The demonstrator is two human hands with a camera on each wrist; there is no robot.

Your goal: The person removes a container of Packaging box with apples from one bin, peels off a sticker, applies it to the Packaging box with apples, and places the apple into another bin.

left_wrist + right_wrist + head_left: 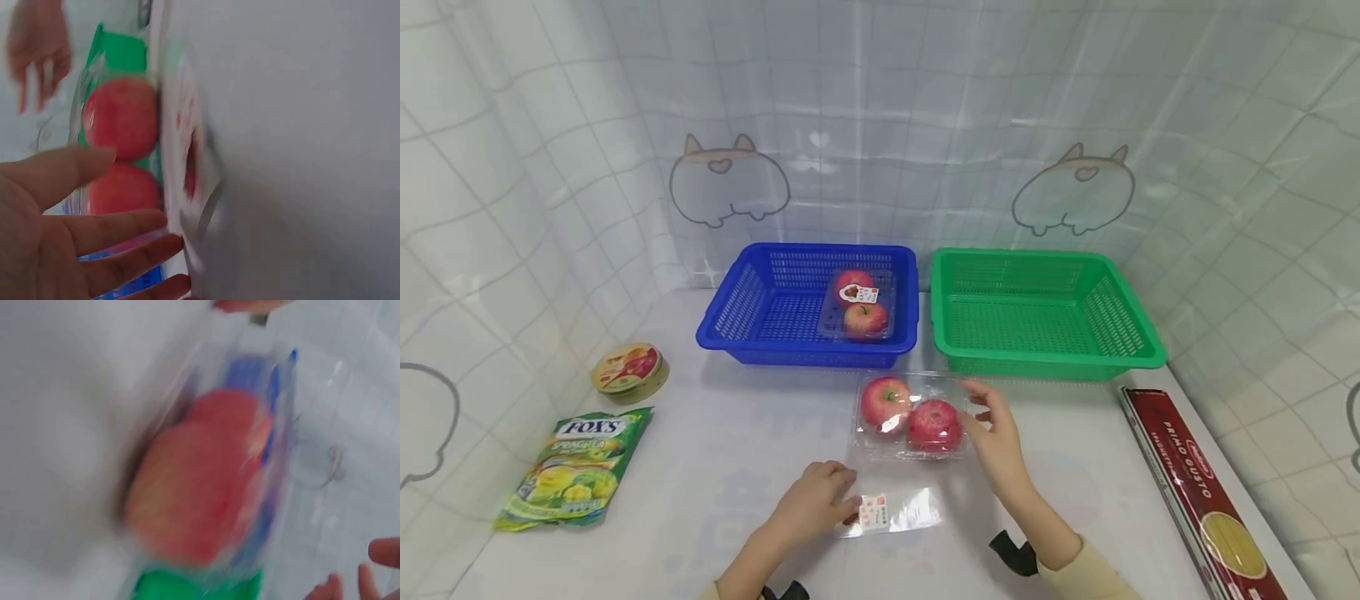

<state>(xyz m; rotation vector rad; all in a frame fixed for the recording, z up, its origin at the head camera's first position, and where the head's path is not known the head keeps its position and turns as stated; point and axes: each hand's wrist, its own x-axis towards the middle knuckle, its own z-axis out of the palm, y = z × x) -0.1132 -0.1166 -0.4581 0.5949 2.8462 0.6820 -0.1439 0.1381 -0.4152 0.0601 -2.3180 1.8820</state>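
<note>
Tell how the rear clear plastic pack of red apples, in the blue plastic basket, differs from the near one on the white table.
The rear pack bears a white label; the near pack shows none. The rear pack's apples lie roughly front to back; the near pack's, roughly side by side. Both are clear and hold two apples.

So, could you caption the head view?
Left hand at clear printed strip, right hand beside clear plastic box of red apples.

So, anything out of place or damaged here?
A clear printed strip lies loose at the left hand, and the nearer apple clamshell shows no label, unlike the labelled clamshell in the blue basket. No spill or damage shows.
</note>
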